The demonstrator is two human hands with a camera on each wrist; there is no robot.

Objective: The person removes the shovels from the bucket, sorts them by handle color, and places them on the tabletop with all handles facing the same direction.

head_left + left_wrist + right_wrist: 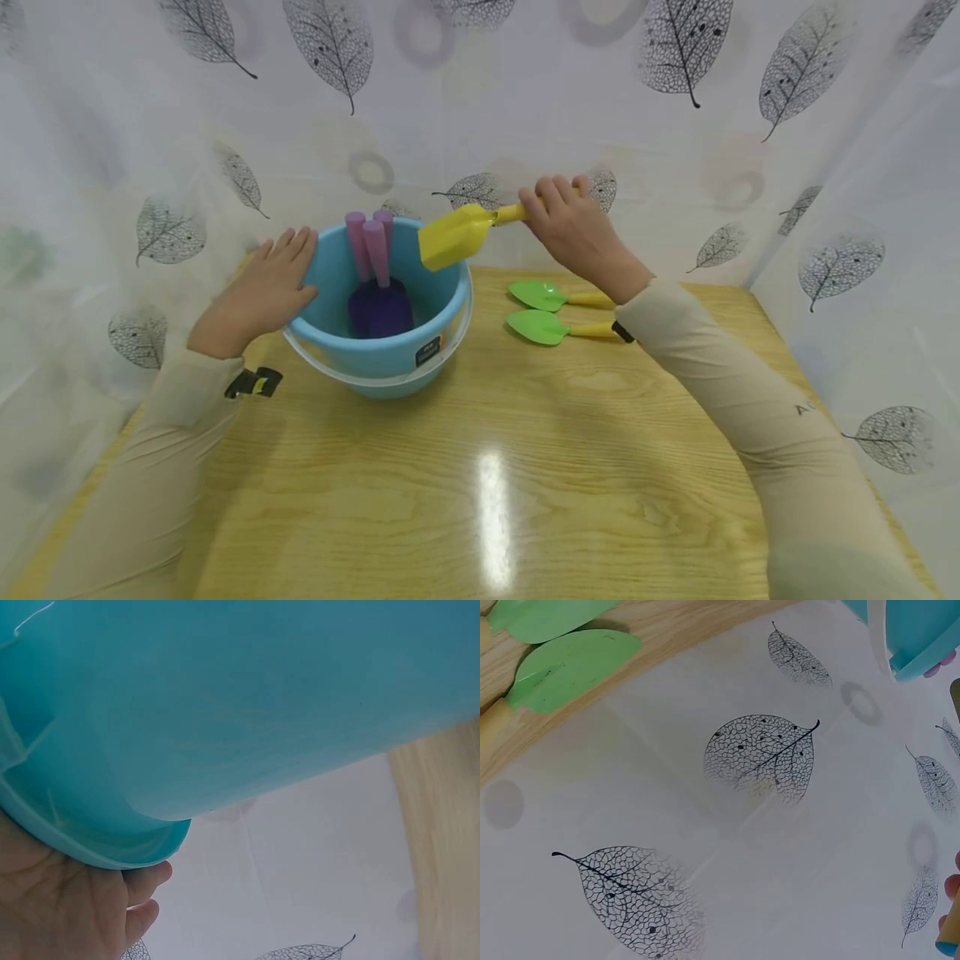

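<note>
Yellow-brown wood-grained tabletop in the foreground supports a light-blue bucket holding three purple-handled tools, the left hand resting on its left rim with fingers extended. Well apart from it, the right hand is clamped on the handle of a yellow shovel, blade above the bucket's right rim. Two green trowels lie to the right, before a white leaf-printed curtain.

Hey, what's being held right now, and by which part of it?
A yellow shovel, held by its handle in the right grip. The left grip just touches the blue bucket's rim.
</note>
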